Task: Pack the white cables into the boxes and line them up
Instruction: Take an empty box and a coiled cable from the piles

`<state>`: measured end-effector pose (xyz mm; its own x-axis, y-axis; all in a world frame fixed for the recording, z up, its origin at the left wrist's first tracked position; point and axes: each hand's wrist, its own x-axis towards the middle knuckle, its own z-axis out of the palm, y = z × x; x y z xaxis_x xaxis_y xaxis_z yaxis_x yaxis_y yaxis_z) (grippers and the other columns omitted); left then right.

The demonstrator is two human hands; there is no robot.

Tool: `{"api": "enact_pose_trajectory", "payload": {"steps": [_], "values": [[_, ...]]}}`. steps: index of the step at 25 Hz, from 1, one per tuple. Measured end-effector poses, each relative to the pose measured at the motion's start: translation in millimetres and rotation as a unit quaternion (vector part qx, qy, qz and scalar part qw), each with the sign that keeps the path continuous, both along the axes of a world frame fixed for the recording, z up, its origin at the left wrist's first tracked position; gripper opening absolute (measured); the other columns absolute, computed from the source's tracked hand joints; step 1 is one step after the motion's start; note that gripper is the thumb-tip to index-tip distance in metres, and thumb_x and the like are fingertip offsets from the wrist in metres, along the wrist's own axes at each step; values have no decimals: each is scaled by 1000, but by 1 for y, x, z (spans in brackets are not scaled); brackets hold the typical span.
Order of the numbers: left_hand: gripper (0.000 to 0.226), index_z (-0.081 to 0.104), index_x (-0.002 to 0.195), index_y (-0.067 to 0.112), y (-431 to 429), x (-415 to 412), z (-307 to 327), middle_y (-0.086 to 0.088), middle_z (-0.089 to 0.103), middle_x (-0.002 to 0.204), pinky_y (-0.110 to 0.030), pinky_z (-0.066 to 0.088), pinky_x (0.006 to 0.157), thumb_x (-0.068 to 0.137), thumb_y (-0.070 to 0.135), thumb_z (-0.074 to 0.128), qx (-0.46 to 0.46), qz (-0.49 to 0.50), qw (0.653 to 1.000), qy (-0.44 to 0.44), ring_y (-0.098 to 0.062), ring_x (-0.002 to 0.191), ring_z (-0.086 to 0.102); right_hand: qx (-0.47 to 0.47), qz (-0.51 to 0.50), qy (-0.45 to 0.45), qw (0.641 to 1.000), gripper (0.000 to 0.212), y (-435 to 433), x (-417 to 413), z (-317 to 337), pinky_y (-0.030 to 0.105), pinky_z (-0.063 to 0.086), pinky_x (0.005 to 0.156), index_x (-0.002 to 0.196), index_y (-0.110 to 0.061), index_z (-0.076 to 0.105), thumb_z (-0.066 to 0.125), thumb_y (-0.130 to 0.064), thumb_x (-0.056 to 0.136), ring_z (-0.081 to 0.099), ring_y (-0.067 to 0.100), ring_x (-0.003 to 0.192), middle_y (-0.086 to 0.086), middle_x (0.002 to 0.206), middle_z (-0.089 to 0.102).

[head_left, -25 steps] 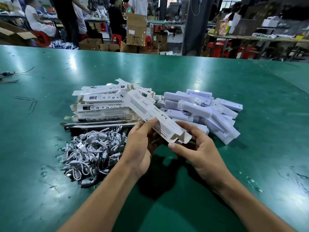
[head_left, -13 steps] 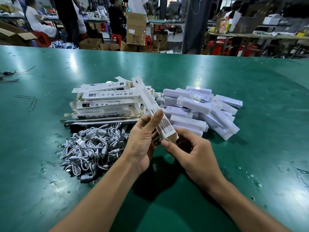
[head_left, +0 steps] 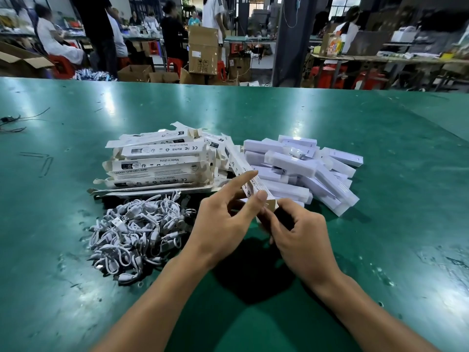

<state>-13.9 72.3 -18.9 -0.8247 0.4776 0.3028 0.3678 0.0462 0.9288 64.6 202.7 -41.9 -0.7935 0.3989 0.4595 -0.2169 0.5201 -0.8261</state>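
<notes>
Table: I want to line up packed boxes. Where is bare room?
Bare table right of the white packs, left of the cables, and the far strip behind the piles. Crowded: the middle, where cables, boxes and packs bunch.

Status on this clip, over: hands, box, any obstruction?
Both hands on one box: left hand holds it, right hand pinches its near end. No cable seen going in; cable pile sits left of hands. Nothing blocking.
</notes>
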Motion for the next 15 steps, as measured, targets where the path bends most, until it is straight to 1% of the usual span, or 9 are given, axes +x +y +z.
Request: {"api": "enact_pose_trajectory", "payload": {"steps": [3, 5, 6, 8, 9, 12, 13, 14, 15], "values": [[56, 57, 139, 36, -2, -2, 1, 18, 74, 103, -13, 52, 83, 86, 28, 75, 8, -52, 998, -22, -4, 94, 72, -11, 13, -8, 1000, 11, 6, -2, -3, 9, 41, 48, 85, -37, 65, 67, -33, 95, 56, 0, 44, -20, 55, 63], [57, 57, 138, 35, -1, -3, -1, 10, 76, 106, -24, 55, 89, 87, 19, 76, 29, -59, 997, -36, -10, 97, 73, -32, 31, -10, 999, 8, 9, -1, -2, 10, 43, 49, 86, -33, 67, 68, -36, 93, 56, 0, 44, -18, 56, 64], [55, 58, 137, 36, 0, -4, -3, 5, 76, 106, -28, 56, 91, 88, 19, 75, 37, -54, 997, -35, -13, 97, 73, -38, 42, -10, 998, 8, 9, 0, 0, 10, 43, 50, 86, -33, 68, 69, -36, 93, 57, 1, 45, -17, 56, 64], [50, 59, 135, 39, -1, -6, -5, 3, 77, 103, -28, 56, 93, 88, 30, 74, 43, -33, 998, -27, -13, 96, 73, -43, 60, -8, 997, 8, 12, 1, 1, 13, 44, 52, 92, -33, 72, 66, -36, 97, 59, 5, 48, -10, 58, 65], [48, 59, 134, 40, -2, -7, -6, 4, 77, 101, -26, 55, 92, 88, 37, 71, 39, -25, 999, -23, -11, 96, 73, -45, 60, -9, 997, 14, 13, 2, 1, 16, 45, 52, 98, -32, 74, 61, -37, 98, 60, 8, 50, -4, 59, 66], [41, 58, 133, 43, -3, -9, -9, 7, 76, 99, -29, 55, 92, 92, 48, 61, 11, -10, 1000, 5, -9, 95, 70, -63, 51, -25, 996, 24, 17, -1, -2, 34, 55, 57, 104, -29, 76, 54, -39, 102, 67, 22, 57, 6, 67, 69], [42, 58, 134, 44, -3, -9, -10, 7, 75, 100, -30, 55, 92, 93, 49, 59, 1, -7, 1000, 22, -9, 96, 70, -63, 50, -23, 996, 23, 17, -2, -2, 36, 56, 58, 104, -28, 75, 55, -39, 103, 67, 23, 57, 6, 67, 69], [44, 58, 135, 43, -2, -8, -11, 10, 75, 102, -28, 54, 92, 92, 51, 57, -7, -4, 999, 40, -7, 96, 69, -61, 48, -17, 997, 22, 17, -3, -2, 33, 56, 57, 103, -27, 75, 56, -39, 101, 66, 22, 56, 4, 67, 69], [46, 56, 137, 42, -2, -7, -11, 14, 74, 103, -22, 53, 91, 92, 52, 55, -12, -3, 998, 59, -1, 97, 68, -58, 46, -8, 997, 23, 16, -3, -3, 30, 55, 56, 103, -26, 75, 58, -40, 98, 65, 20, 55, 0, 69, 70]]}}
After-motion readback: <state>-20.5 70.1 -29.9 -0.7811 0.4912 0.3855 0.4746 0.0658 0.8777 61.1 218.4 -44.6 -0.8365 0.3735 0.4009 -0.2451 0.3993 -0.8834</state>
